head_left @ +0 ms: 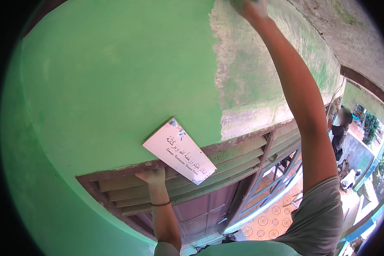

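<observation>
My right arm reaches high up to the wall, and my right hand (252, 9) is cut off and blurred at the top edge. Its fingers look closed around something greenish that I cannot make out. Beside it, smooth green paint (128, 77) meets a patchy, worn part of the wall (251, 81). Lower down, my left hand (152, 175) grips the brown wooden frame (115, 171) above the slatted vent, its fingertips hidden. Just right of that hand, a white sign (181, 149) with dark lettering and flower decoration hangs tilted across the frame.
Below the slats (239, 164) are a brown panelled door (200, 213) and a window with blue bars (273, 175). Patterned orange tiles (264, 224) cover the floor far below. Another person (340, 128) in dark clothes works at the wall on the right.
</observation>
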`<state>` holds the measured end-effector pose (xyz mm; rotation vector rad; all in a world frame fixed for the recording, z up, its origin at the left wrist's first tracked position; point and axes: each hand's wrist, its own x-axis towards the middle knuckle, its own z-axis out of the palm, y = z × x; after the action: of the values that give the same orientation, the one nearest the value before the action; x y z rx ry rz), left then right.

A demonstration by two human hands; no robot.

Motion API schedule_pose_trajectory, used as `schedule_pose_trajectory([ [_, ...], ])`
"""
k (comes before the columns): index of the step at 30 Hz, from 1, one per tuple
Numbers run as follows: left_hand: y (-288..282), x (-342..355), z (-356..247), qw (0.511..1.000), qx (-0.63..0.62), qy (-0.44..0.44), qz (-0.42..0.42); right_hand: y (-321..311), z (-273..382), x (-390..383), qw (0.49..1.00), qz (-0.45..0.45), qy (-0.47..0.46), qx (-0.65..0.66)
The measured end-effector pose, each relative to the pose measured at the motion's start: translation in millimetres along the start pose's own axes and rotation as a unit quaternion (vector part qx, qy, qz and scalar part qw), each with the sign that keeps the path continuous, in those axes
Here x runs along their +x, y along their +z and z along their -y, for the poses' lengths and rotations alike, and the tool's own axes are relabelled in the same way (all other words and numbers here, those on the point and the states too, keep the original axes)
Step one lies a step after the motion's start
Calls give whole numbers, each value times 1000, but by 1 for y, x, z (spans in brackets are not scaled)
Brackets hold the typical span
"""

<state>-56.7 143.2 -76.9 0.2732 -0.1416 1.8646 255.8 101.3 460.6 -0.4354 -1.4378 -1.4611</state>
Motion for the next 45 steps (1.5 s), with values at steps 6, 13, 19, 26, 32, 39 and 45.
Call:
schedule_pose_trajectory([
  [6, 32, -12, 2, 1000, 3, -21, 0, -8, -19, 48, 984, 46, 156, -69],
  [13, 6, -7, -2, 1000, -16, 4, 8, -10, 12, -12, 990, 45, -78, -106],
  [19, 21, -6, 10, 998, -1, -19, 66, 0, -25, 30, 988, 20, 153, 28],
  [26, -7, 3, 4, 1000, 9, 7, 14, -1, -18, 18, 995, 62, -41, -62],
  [32, 25, -13, -2, 997, 5, 26, -76, 2, -8, 1, 990, 45, -90, -101],
  [39, 26, -11, 2, 997, 9, 24, -78, 27, -35, 15, 886, 55, 203, 414],
  [45, 26, -10, 3, 997, 7, 10, -72, -13, -25, 23, 993, 77, 61, 70],
])
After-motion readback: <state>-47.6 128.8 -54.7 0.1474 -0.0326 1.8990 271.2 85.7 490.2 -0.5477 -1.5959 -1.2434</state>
